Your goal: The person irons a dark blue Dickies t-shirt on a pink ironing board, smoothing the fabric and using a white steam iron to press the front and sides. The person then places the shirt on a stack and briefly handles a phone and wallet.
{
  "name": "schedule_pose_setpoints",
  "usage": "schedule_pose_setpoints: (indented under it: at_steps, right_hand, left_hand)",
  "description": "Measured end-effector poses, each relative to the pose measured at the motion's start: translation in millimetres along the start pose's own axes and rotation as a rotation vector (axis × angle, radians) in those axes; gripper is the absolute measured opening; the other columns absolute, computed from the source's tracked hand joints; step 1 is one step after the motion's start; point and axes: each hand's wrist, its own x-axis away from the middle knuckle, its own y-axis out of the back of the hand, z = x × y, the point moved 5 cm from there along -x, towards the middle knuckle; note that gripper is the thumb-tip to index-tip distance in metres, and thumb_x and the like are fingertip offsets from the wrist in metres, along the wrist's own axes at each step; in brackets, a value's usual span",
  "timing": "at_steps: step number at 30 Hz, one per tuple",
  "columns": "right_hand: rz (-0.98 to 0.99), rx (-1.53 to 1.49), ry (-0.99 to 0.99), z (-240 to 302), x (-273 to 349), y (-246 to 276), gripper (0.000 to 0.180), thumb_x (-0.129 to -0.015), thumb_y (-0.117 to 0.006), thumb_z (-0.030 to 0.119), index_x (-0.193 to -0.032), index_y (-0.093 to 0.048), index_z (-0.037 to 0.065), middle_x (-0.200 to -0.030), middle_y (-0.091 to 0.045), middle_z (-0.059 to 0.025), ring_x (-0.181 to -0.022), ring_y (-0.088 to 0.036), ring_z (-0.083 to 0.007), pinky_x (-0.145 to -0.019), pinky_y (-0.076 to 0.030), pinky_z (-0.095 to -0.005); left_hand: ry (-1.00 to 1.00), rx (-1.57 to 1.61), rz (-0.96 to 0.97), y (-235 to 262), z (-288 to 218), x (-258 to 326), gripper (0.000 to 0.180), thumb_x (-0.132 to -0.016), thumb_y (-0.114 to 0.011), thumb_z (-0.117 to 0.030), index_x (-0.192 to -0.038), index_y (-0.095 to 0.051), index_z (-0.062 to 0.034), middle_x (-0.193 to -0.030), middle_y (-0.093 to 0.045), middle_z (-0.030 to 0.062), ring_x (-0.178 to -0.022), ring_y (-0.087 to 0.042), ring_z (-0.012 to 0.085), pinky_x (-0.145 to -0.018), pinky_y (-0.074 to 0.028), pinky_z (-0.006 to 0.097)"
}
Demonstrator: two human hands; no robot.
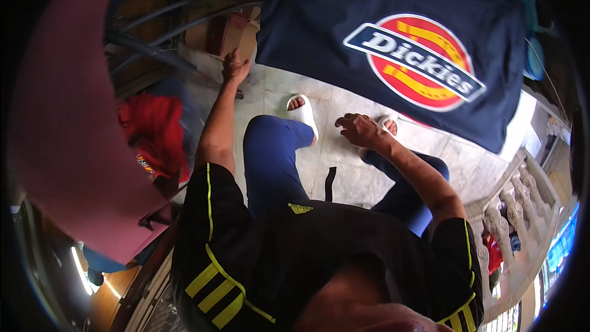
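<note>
In front of me on the right a dark navy cloth (pixel 307 18), apparently a garment, is spread out with a large print (pixel 424 61): a red disc, a yellow horseshoe shape and a dark banner. My left hand (pixel 236 67) reaches forward beside the cloth's left edge, fingers stretched out and holding nothing. Closer to my body, my right hand (pixel 360 130) hovers above the tiled floor, short of the cloth's near edge. Its fingers are loosely bent and apart, with nothing seen in them. Neither hand appears to touch the cloth.
A cardboard box (pixel 239 34) and dark metal bars (pixel 160 37) stand ahead on the left. Red clothing (pixel 157 129) lies at my left, near a large maroon cloth (pixel 74 123). A pale balustrade (pixel 516 209) runs along the right. My feet in white slides (pixel 304 110) rest on marble tiles.
</note>
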Motion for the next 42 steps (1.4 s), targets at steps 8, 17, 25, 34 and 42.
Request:
schedule_pose_setpoints:
  at_steps: [8,17,25,34,42]
  right_hand:
    - [-0.345,0.414,0.283,-84.1,-165.9,-33.6,0.024,-0.086,-0.071,0.026,-0.108,-0.066,0.017,-0.095,-0.068,-0.0028,-0.090,-0.065,-0.0219,-0.083,-0.051,-0.0412]
    - [-0.234,0.222,0.328,-137.1,-230.9,-4.8,0.017,-0.087,-0.060,0.010,-0.104,-0.064,0.007,-0.093,-0.071,-0.0134,-0.087,-0.070,-0.0297,-0.080,-0.055,-0.0397]
    - [-0.174,-0.539,0.141,-127.4,-256.0,-37.9,0.027,-0.099,-0.058,0.030,-0.108,-0.066,0.006,-0.097,-0.068,-0.0096,-0.087,-0.067,-0.0172,-0.071,-0.055,-0.0306]
    - [-0.291,-0.954,0.032,-119.4,-274.2,-60.3,0.066,-0.088,-0.062,0.062,-0.129,-0.056,0.011,-0.113,-0.064,-0.0085,-0.095,-0.065,-0.0190,-0.082,-0.050,-0.0349]
    - [-0.408,-0.910,-0.279,-168.3,-229.4,-39.9,0.043,-0.095,-0.064,0.038,-0.127,-0.058,0.011,-0.107,-0.068,-0.0057,-0.091,-0.065,-0.0152,-0.079,-0.051,-0.0323]
  left_hand:
    - [0.173,-0.017,-0.188,-43.4,160.2,-135.3,0.094,-0.082,-0.068,-0.056,-0.156,-0.020,-0.0235,-0.155,-0.032,0.0174,-0.142,-0.033,0.0372,-0.110,-0.035,0.055]
    - [0.141,0.243,-0.260,-61.2,169.4,-201.5,0.118,-0.071,-0.076,-0.063,-0.157,-0.013,-0.0115,-0.153,-0.035,0.0235,-0.140,-0.036,0.0418,-0.114,-0.034,0.047]
    - [0.027,0.175,-0.431,-45.1,94.4,-137.5,0.107,-0.068,-0.077,-0.053,-0.150,-0.029,-0.0043,-0.140,-0.051,0.0259,-0.127,-0.052,0.0412,-0.107,-0.043,0.046]
    - [-0.369,0.425,-0.299,-88.5,-68.5,-66.6,0.087,-0.066,-0.081,-0.042,-0.132,-0.045,0.0003,-0.119,-0.059,0.0263,-0.111,-0.059,0.0434,-0.094,-0.049,0.049]
    - [-0.526,0.057,-0.404,-126.9,-124.3,-139.6,0.085,-0.066,-0.077,-0.054,-0.126,-0.050,0.0002,-0.114,-0.058,0.0251,-0.109,-0.056,0.0409,-0.092,-0.048,0.049]
